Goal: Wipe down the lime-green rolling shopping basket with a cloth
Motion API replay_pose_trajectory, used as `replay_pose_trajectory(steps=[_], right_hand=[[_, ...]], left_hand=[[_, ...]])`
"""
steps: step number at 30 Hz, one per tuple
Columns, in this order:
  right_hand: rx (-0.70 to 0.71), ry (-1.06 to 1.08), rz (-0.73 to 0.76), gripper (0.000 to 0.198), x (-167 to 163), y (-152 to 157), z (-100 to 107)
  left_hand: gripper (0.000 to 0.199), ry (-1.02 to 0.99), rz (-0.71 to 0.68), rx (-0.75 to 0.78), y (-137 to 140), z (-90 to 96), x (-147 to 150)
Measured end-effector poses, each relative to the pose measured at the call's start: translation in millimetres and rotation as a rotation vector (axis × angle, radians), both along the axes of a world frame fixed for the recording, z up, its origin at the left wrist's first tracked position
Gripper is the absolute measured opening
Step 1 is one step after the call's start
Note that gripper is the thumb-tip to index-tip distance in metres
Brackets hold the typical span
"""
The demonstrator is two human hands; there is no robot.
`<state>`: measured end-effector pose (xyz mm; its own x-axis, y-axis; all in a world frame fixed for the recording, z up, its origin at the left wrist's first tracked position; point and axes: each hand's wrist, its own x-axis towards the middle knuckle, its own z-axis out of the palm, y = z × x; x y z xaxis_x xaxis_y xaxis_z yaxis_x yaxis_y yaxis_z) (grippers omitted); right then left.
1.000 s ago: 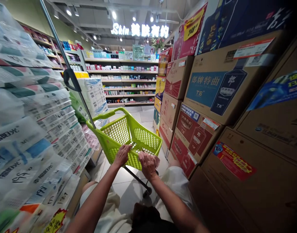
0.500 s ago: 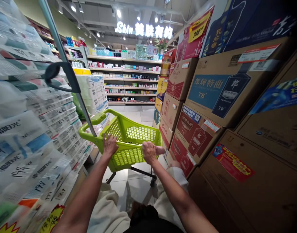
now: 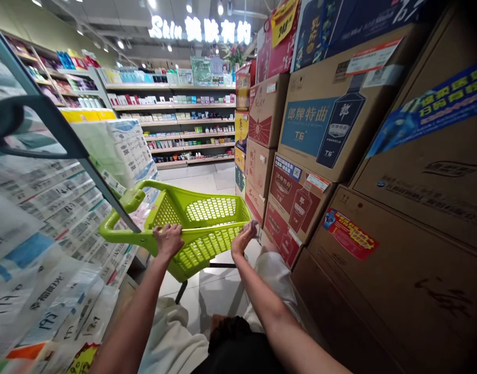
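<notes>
A lime-green shopping cart (image 3: 201, 228) with perforated basket walls stands crosswise before me, its handle end at the left. My left hand (image 3: 168, 241) is closed over the basket's near rim, close to the handle end. At the right end of the basket, my right hand (image 3: 244, 239) lies against the corner, its fingers stretched up and outward. The fingertips are slightly blurred. A grey metal pole (image 3: 101, 189) with a dark looped grip (image 3: 39, 124) rises from the handle end and leans left.
Stacked cardboard cartons (image 3: 312, 124) line the right side, close to the basket corner. Plastic-wrapped paper packs (image 3: 59, 208) are piled at the left. Pale floor tiles (image 3: 207, 179) lead to shelves of small boxed goods (image 3: 176, 117) under a lit sign (image 3: 199, 30).
The view has turned right, so the cartons and shelves sit farther left. My right hand has loosened from the rim and turned, fingers extended at the corner. My left hand keeps hold.
</notes>
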<state>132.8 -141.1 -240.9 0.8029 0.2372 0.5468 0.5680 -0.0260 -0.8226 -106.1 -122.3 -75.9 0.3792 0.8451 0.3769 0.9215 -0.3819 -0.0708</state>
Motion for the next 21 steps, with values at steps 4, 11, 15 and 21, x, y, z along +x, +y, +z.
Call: replay_pose_trajectory(steps=[4, 11, 15, 21], right_hand=[[0.033, 0.037, 0.044, 0.053, -86.9, 27.2, -3.9], [-0.067, 0.012, 0.163, 0.052, -47.2, 11.4, -9.5], [-0.061, 0.224, 0.078, 0.054, -11.0, 13.5, 16.2], [-0.093, -0.187, 0.371, 0.05, -93.4, 12.3, 18.1]], left_hand=[[0.025, 0.012, 0.008, -0.011, -1.6, -0.3, 17.4], [0.025, 0.012, -0.03, 0.021, -7.9, -2.5, 26.7], [0.025, -0.018, -0.043, 0.019, -7.9, -2.2, 35.1], [0.037, 0.005, -0.075, -0.088, -11.7, 5.2, 47.8]])
